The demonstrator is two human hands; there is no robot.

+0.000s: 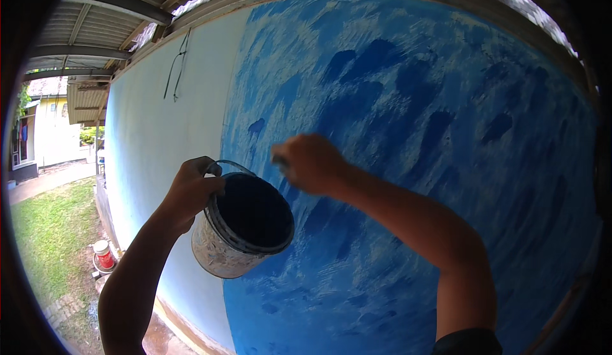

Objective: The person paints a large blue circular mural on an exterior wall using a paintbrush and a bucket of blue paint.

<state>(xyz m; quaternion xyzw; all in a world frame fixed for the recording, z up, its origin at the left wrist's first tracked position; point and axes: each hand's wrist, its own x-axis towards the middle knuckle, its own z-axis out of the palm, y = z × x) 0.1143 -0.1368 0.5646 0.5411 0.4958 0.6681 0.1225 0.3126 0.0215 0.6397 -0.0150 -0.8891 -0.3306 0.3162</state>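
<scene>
Paint bucket [242, 227] hangs tilted from your left hand [191, 192], fingers curled round its wire handle [224, 164], held up just beside the wall [414, 132]. Your right hand [310, 162] is blurred, fist clenched on something thin and dark near the bucket's rim; likely a brush, can't tell for sure. Blue coat is patchy: dark wet strokes over pale streaks. Keep the bucket level and close, load lightly, and work overlapping strokes into the thin spots. Left stretch of wall is unpainted, pale.

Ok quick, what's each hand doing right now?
Left hand: closed, holding the paint bucket by its handle.
Right hand: closed and blurred near the blue wall; what it holds cannot be told.
</scene>
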